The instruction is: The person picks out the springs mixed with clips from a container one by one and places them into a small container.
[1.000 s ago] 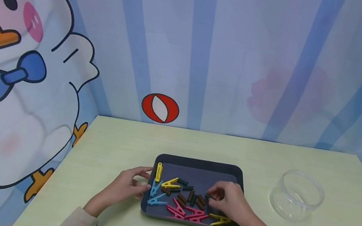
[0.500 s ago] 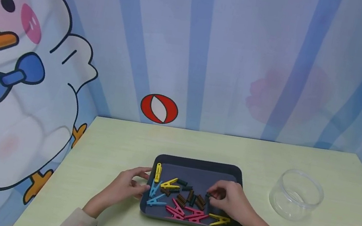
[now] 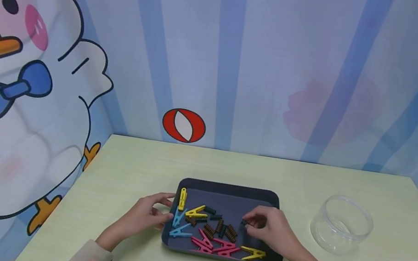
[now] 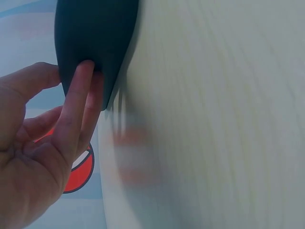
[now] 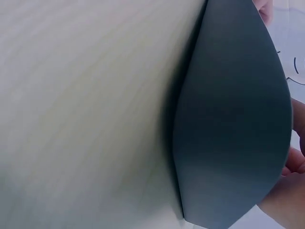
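Right hand [image 3: 272,226] working inside the tray [image 3: 230,189] at three o'clock, thumb and finger pinching what looks like a small dark spring [image 3: 244,222], most of it tucked behind the fingertips. Over at nine o'clock, the left hand [image 3: 149,211] is on steadying duty: fingers extended against the outer wall, not wrapped round anything, and the left wrist view backs that up. No help from the right wrist view, where the tray wall screens the pinch.

So the step in hand, by my reading, is picking out one spring. The next move calls for a firm pinch and a straight lift past the rim, with the left hand bracing the tray; a piece this slim could easily slip.

Nearest in the tray, pink clips [image 3: 228,247] bunch at six o'clock, with a yellow clip [image 3: 259,254] at about four. Blue clips [image 3: 176,233] sit between eight and nine. Mid-tray, copper springs [image 3: 232,231] mix with other dark springs [image 3: 216,217]; one more yellow clip lies against those, another up at ten o'clock by the wall.

Farther out on the bench [image 3: 145,156], between two and three o'clock from the tray, stands a clear round container [image 3: 341,228], well apart. Beyond it all, a striped blue backdrop [image 3: 261,74].
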`<act>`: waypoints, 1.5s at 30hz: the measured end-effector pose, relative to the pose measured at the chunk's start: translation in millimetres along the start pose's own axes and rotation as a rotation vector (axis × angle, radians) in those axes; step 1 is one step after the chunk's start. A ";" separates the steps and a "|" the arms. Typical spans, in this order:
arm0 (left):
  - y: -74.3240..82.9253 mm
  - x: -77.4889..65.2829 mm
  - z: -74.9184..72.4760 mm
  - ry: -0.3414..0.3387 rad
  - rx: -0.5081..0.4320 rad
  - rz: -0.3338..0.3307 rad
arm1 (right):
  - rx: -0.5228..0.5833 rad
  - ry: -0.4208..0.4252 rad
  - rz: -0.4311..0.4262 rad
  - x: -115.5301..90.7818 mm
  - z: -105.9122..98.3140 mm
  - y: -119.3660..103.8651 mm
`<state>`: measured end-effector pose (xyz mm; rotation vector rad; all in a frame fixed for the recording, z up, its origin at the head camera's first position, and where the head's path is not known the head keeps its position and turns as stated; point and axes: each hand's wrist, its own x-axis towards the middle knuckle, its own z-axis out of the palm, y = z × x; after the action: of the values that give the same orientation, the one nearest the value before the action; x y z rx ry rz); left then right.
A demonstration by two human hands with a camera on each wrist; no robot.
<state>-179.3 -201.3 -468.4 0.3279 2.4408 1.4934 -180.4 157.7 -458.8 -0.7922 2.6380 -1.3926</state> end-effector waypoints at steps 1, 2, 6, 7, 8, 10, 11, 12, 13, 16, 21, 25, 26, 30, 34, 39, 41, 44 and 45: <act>0.3 -0.1 -0.1 0.001 -0.003 0.001 | 0.000 -0.001 -0.002 -0.1 -0.7 0.2; 0.8 0.0 0.0 0.002 -0.008 -0.001 | -0.002 0.000 0.001 -0.2 -1.4 0.6; 2.8 -0.7 -0.3 0.001 -0.024 0.000 | -0.008 0.002 0.007 -0.6 -4.4 1.3; 3.3 -0.9 -0.4 0.002 -0.027 -0.003 | -0.009 0.005 0.006 -0.8 -5.1 1.5; 3.6 -0.9 -0.4 0.002 -0.029 -0.006 | -0.011 0.008 0.006 -1.0 -5.8 1.5; 3.3 -0.9 -0.7 -0.001 -0.028 -0.006 | -0.011 0.013 0.005 -1.5 -7.1 1.6; 3.1 -0.9 -0.8 -0.004 -0.028 -0.006 | -0.009 0.014 0.004 -1.8 -7.7 1.6; 2.8 -0.9 -0.9 -0.005 -0.028 -0.007 | -0.006 0.016 0.002 -2.1 -8.3 1.5; 2.4 -0.8 -0.9 -0.008 -0.030 -0.007 | -0.003 0.019 0.000 -2.5 -8.9 1.3; 2.3 -0.4 -0.7 -0.013 -0.036 -0.006 | 0.002 0.024 -0.008 -3.8 -11.2 0.3; 3.2 0.4 -0.9 -0.021 -0.048 -0.002 | -0.009 0.036 -0.011 -5.9 -16.2 0.2; 1.4 0.7 -1.8 -0.028 -0.053 0.002 | -0.003 0.044 0.005 -7.8 -19.0 1.0; 1.1 0.6 -2.0 -0.029 -0.053 0.002 | 0.000 0.045 0.008 -8.4 -19.6 1.1; 0.1 0.4 -2.1 -0.033 -0.048 0.005 | 0.016 0.052 0.020 -10.3 -22.4 1.5; -0.5 1.0 -2.8 -0.042 -0.047 0.009 | 0.020 0.059 0.016 -11.2 -25.7 2.5; -1.4 1.6 -3.3 -0.050 -0.059 0.006 | 0.019 0.073 0.007 -12.6 -29.0 2.9; -1.4 1.4 -3.5 -0.053 -0.066 0.005 | 0.024 0.077 0.012 -13.3 -30.3 2.7; -0.8 0.8 -3.8 -0.058 -0.075 0.003 | 0.021 0.086 0.024 -14.6 -32.4 2.7; -0.3 0.5 -3.9 -0.059 -0.077 0.002 | 0.023 0.088 0.029 -15.1 -33.2 2.9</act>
<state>-181.2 -204.5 -467.0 0.3538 2.3315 1.5514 -177.8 191.1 -444.2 -0.7039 2.6814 -1.4803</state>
